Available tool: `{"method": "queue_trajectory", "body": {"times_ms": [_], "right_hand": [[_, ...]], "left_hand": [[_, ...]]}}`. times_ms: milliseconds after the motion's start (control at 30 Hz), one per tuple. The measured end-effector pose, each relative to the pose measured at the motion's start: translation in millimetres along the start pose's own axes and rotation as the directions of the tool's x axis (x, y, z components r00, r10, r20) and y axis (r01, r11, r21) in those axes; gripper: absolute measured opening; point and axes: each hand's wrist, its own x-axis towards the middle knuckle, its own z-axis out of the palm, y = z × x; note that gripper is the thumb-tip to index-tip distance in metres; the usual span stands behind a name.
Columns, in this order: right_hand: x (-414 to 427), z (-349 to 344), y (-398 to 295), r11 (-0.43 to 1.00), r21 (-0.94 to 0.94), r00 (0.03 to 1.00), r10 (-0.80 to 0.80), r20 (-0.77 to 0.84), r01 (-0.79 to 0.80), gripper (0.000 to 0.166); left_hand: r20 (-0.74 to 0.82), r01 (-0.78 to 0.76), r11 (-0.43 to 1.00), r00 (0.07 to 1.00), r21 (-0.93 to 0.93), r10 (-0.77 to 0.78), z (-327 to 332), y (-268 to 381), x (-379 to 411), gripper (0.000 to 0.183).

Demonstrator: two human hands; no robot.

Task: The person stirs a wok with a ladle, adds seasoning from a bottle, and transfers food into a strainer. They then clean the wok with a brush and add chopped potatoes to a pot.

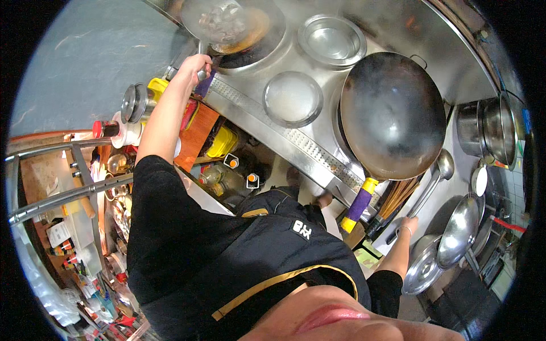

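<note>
My left hand [195, 68], at the upper left, grips the metal handle of a round pan or strainer [191, 25] that overlaps the wok [279, 25] on the stove. Greyish pieces of food [224, 21] show there; steam blurs them. At the right my right hand [409, 225] is closed around the handle of a steel ladle [445, 165], its bowl pointing away from me. Between my hands a large dark wok [392, 115] sits on the stove, with a purple and yellow wrapped handle [359, 205]. Bamboo sticks [396, 198] lie beside the ladle.
A round metal lid [293, 99] and a steel basin [332, 41] are on the stove top. Steel pots [471, 128] and shiny lids [458, 230] stand at the right. Bottles [252, 179] are below the stove's front edge. A metal rack [51, 202] with kitchen goods is at the left.
</note>
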Motion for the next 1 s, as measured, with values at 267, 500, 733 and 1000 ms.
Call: {"method": "queue_trajectory", "body": {"times_ms": [267,500,733,1000], "right_hand": [[-24.5,-10.3,5.3,0.930,0.315,0.949,-0.093,-0.302,0.191,0.024],[-41.5,-87.5,-19.1,0.508,0.845,0.983,-0.143,-0.111,0.169,0.008],[-121.2,-211.8,-77.7,0.395,0.899,0.952,-0.300,-0.068,0.189,0.015],[-159.9,-237.0,-244.5,0.373,0.853,0.661,-0.749,0.045,0.365,0.012]], "left_hand": [[-0.285,-0.084,0.513,0.750,0.854,0.597,3.4,4.2,8.8,0.038],[-0.174,-0.360,0.710,0.811,0.605,0.559,-37.8,5.1,-49.2,0.034],[0.283,0.012,0.939,0.955,-0.343,0.091,28.6,-146.1,-192.7,0.023],[0.585,0.473,0.774,0.794,-0.422,-0.166,71.1,-286.7,-231.0,0.023]]}}
